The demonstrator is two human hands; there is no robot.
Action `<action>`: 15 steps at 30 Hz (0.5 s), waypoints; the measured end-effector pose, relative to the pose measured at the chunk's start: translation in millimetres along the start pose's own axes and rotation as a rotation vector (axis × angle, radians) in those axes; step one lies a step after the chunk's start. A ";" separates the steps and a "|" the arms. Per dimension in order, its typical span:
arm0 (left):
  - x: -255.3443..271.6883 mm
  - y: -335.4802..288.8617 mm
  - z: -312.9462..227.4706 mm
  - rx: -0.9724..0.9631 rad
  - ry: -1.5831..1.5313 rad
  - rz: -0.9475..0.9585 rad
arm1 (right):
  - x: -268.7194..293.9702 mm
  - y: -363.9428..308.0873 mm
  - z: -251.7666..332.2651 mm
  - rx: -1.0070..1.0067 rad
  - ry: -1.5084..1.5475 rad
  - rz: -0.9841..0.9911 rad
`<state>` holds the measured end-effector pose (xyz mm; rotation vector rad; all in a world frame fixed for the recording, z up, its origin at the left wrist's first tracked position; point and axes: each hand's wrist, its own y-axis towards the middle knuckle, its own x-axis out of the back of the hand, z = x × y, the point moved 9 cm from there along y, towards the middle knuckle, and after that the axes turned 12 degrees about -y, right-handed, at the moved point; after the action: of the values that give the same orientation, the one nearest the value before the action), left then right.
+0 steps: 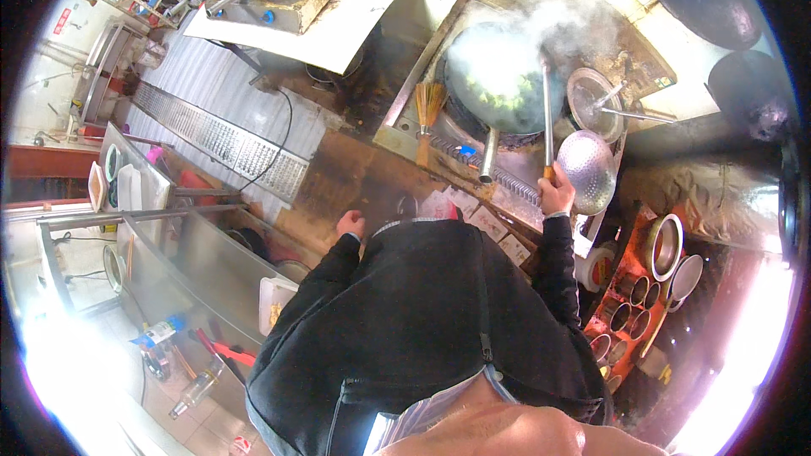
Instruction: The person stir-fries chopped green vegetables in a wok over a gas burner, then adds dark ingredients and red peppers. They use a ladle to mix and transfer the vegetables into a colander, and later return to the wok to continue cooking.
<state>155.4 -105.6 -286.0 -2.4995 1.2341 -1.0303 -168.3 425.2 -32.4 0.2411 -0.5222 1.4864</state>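
Note:
My right hand point(557, 192) is closed around the wooden end of a long-handled metal wok utensil point(548, 114). Its shaft reaches up to the right side of a steaming wok point(483, 110), and steam blurs its far end. Chopped green vegetables point(505, 100) lie in the wok, partly veiled by steam. The wok's handle point(489, 156) points toward me and nothing grips it. Right beside my right hand is a round perforated strainer point(586, 171). My left hand point(351, 224) hangs by my body with curled fingers, away from the stove, and nothing shows in it.
A bamboo brush point(427, 114) lies left of the wok. Right of it stands a round metal pot point(594, 100) with utensils. Seasoning containers point(629, 304) fill an orange rack at the right. Another burner point(296, 8) with pans is at the far left, a steel counter point(190, 253) nearer.

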 end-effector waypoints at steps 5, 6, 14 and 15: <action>2.2 4.0 8.7 -0.001 -0.097 -0.003 | 1.1 -12.7 47.5 0.006 0.047 0.048; 3.4 2.9 10.3 -0.014 -0.086 -0.015 | 6.5 -14.7 52.3 0.006 0.020 0.073; -26.1 31.5 -65.0 -0.102 -0.453 0.096 | 24.2 -30.3 11.0 -0.112 -0.212 0.163; -39.2 36.5 -98.9 -0.145 -0.496 0.169 | 21.0 -21.8 12.2 -0.067 -0.223 0.120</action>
<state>51.6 -85.3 -247.7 -2.4780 1.3564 -0.2602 -149.1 436.1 -8.4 0.3301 -0.7752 1.5644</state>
